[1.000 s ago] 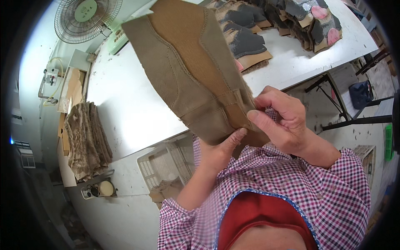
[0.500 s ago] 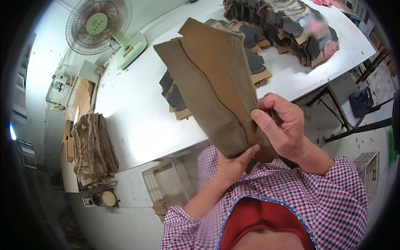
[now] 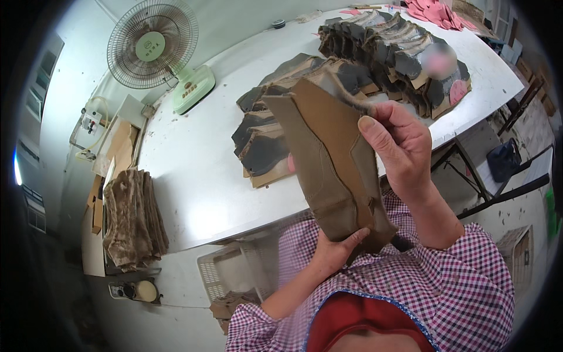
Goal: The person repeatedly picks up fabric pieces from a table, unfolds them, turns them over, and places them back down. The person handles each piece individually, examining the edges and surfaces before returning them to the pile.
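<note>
In front of my chest I hold up a brown boot upper (image 3: 328, 152), with stitched seams, a lighter tan panel down its middle and fuzzy lining along its right edge. My left hand (image 3: 337, 251) is closed on its lower end, the thumb lying over the front. At the upper right edge, my right hand (image 3: 404, 146) pinches the fuzzy rim between thumb and fingers. Behind the upper, a row of overlapping dark grey and tan boot pieces (image 3: 261, 151) lies on the white table (image 3: 193, 193). The upper hides part of that row.
A larger row of similar pieces (image 3: 404, 61) spreads farther back, near pink pieces (image 3: 434, 14). A green fan (image 3: 193, 88) stands at the back left. Brown furry pieces (image 3: 135, 220) hang at the left edge. Below are a plastic crate (image 3: 217, 270) and, rightward, a dark bag (image 3: 503, 159).
The boot upper has moved down and right, its top tilting away. My right hand has slid up to its fuzzy edge. My left hand has shifted slightly lower, still gripping the bottom.
</note>
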A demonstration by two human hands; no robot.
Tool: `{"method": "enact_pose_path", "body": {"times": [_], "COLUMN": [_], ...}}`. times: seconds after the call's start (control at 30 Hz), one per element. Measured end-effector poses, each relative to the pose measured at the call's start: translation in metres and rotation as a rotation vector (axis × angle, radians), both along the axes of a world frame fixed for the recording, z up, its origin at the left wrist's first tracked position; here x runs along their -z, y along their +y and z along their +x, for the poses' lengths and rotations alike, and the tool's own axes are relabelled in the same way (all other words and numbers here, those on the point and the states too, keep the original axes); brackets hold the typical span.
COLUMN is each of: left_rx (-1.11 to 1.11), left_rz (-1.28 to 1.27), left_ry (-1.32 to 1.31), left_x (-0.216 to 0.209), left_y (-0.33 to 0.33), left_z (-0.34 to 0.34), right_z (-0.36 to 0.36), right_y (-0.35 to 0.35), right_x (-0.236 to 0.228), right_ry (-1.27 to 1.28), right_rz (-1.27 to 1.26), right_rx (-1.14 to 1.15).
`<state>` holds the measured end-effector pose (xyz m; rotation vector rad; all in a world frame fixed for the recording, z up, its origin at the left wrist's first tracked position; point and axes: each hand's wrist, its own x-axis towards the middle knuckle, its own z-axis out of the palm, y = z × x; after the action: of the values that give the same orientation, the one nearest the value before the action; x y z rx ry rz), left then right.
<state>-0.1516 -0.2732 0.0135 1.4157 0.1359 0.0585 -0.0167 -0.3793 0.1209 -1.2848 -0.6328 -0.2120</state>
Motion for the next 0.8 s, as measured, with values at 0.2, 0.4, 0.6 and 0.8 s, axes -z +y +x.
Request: {"method": "enact_pose_path", "body": {"times": [0.2,0.4,0.6,0.8], "left_rx": [0.035,-0.153,-0.527,-0.497], "left_rz": [-0.060,0.142,0.305,0.864], "left_ry": [0.107,-0.161,-0.376,-0.336], "left_x": [0.004,0.005,-0.010,-0.048], "left_y": [0.013,0.041,0.102,0.140], "left_z": [-0.004,-0.015,-0.030,-0.025], "right_z": [0.011,0.033,0.053,0.074], "right_y": [-0.002,0.006,0.032,0.061], "right_x": [0.004,0.004,0.102,0.148], "right_ry": [0.093,0.102,-0.557,-0.600], "right_rz": [0.154,0.079,-0.867,-1.138], "right_rx": [-0.131,-0.286,-0.071,-0.006]}}
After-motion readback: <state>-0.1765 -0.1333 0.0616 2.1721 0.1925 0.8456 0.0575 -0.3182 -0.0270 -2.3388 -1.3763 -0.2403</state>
